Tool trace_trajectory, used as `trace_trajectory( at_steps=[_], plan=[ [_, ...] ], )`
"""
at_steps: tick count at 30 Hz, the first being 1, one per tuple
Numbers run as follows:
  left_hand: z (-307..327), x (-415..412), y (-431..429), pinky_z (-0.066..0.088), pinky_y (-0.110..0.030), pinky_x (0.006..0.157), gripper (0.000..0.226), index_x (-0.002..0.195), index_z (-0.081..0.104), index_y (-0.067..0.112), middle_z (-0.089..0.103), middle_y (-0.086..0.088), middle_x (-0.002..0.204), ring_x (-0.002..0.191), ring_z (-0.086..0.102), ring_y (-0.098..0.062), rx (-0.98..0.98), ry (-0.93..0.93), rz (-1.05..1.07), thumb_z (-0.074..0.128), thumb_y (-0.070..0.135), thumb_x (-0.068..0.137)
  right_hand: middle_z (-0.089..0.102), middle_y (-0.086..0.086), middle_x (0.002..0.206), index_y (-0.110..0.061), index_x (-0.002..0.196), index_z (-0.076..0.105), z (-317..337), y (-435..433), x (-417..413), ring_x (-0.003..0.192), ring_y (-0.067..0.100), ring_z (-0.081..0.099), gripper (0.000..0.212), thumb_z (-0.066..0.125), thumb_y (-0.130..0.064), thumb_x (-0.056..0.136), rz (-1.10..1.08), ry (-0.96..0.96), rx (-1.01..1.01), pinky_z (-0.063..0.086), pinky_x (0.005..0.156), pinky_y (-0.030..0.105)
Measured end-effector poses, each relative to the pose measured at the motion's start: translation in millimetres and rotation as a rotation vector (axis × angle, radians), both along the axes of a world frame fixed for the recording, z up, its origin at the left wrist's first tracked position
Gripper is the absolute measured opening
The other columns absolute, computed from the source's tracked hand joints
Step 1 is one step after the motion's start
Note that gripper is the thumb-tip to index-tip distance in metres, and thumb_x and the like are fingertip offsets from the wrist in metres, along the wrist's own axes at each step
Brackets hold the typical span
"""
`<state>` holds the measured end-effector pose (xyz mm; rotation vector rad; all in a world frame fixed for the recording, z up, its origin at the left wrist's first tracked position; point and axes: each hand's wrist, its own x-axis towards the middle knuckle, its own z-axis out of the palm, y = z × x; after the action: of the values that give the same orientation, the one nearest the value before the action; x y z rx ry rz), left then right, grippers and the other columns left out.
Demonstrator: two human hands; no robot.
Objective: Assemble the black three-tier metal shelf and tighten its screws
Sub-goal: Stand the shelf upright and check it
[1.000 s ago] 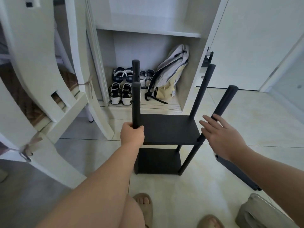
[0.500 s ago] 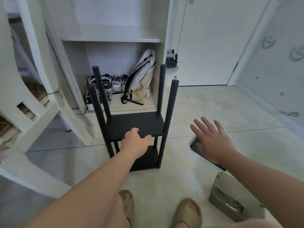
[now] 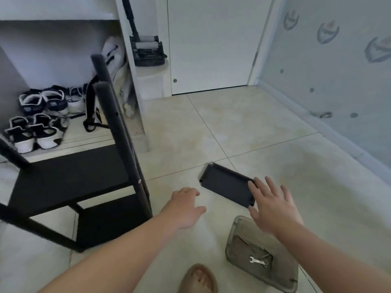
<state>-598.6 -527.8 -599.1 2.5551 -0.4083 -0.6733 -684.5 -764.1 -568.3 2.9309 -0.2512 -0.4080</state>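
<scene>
- Shelf (image 3: 69, 182): at left on the tile floor, two black tiers fitted between round black posts, posts leaning and rising past the upper tier.
- Panel (image 3: 227, 188): loose black tier, flat on the floor right of the shelf and apart from it, one end far-left, other end near-right.
- Left hand (image 3: 186, 208): above bare floor between shelf and panel, fingers loosely curled, gripping nothing.
- Right hand (image 3: 273, 206): palm down, fingers straight and spread, over the panel's near-right end; contact with it not clear.
- Tray (image 3: 232, 235): clear, on the floor just near of the panel, partly under the right wrist.
- Wrench (image 3: 257, 261): small, silver, lying in the tray among tiny metal bits too small to tell.
- Foot (image 3: 197, 279): in a tan sandal, at the near edge left of the tray.
- Shoes (image 3: 38, 115) and a bag (image 3: 118, 66): in the white cabinet behind the shelf.
</scene>
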Motion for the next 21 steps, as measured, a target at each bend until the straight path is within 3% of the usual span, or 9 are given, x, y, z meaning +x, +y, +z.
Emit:
trace_trajectory(
  at_steps=[6, 13, 19, 21],
  plan=[
    [-85, 69, -75, 0.035, -0.032, 0.107, 0.061, 0.150, 0.034, 0.028, 0.029, 0.009, 0.157, 0.144, 0.026, -0.014, -0.075, 0.077, 0.014, 0.052, 0.047, 0.094, -0.020, -0.007, 0.168, -0.026, 0.160, -0.015, -84, -64, 50, 0.155, 0.022, -0.019, 0.072, 0.023, -0.052, 0.106, -0.108, 0.100, 0.063, -0.001, 0.125, 0.047],
    [-186, 155, -119, 0.035, -0.039, 0.114, 0.078, 0.155, 0.025, 0.024, 0.028, 0.003, 0.158, 0.144, 0.029, -0.021, -0.045, 0.097, 0.083, 0.060, 0.050, 0.090, -0.015, -0.011, 0.168, -0.026, 0.160, -0.014, -194, -127, 119, 0.156, 0.021, -0.013, 0.073, 0.024, -0.054, 0.105, -0.243, 0.121, 0.146, 0.005, 0.126, 0.046],
    [-243, 208, -129, 0.033, -0.042, 0.115, 0.088, 0.157, 0.015, 0.017, 0.026, -0.003, 0.161, 0.144, 0.033, -0.027, 0.024, 0.120, 0.152, 0.062, 0.051, 0.091, 0.009, 0.000, 0.170, -0.016, 0.162, 0.001, -272, -136, 158, 0.153, 0.025, 0.018, 0.078, 0.040, -0.049, 0.104, -0.456, 0.048, 0.442, 0.026, 0.120, 0.044],
    [-254, 214, -131, 0.041, -0.038, 0.106, 0.074, 0.148, 0.031, 0.015, 0.045, -0.004, 0.149, 0.130, 0.049, -0.027, 0.007, 0.173, 0.180, 0.063, 0.048, 0.090, 0.023, 0.008, 0.164, -0.010, 0.160, 0.012, -289, -135, 166, 0.147, 0.033, 0.029, 0.075, 0.048, -0.044, 0.103, -0.551, 0.005, 0.556, 0.034, 0.116, 0.046]
  ],
)
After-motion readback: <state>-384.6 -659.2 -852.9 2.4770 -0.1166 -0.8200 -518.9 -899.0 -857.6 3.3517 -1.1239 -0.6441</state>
